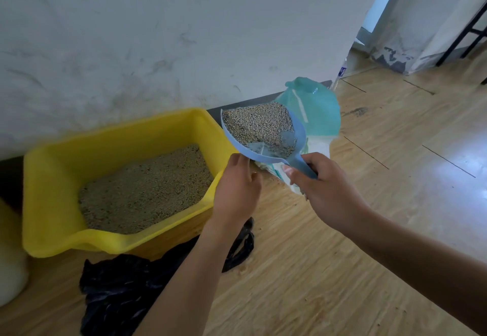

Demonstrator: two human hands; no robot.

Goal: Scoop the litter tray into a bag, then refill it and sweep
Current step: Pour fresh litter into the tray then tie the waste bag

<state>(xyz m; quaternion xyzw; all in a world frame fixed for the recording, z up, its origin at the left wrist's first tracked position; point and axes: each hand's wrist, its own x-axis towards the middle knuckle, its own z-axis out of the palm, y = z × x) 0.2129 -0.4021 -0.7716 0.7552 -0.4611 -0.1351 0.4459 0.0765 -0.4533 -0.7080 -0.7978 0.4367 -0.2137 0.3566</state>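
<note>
A yellow litter tray (47, 204) sits on the floor against the wall, holding a layer of tan granules. My right hand (326, 191) grips the handle of a blue scoop (297, 135) heaped with granules, held level between the tray's right rim and a teal-and-white litter bag (316, 109). My left hand (237, 188) is beside the scoop's lower left edge, over the tray's right corner, fingers curled; whether it holds anything is hidden. A black plastic bag (118, 291) lies crumpled on the floor in front of the tray.
The white scuffed wall (184, 33) rises right behind the tray. Wooden floor (395, 177) stretches to the right, with scattered granules near the black bag. A white container (10, 270) stands at the left edge. Dark furniture legs (463, 35) show at far right.
</note>
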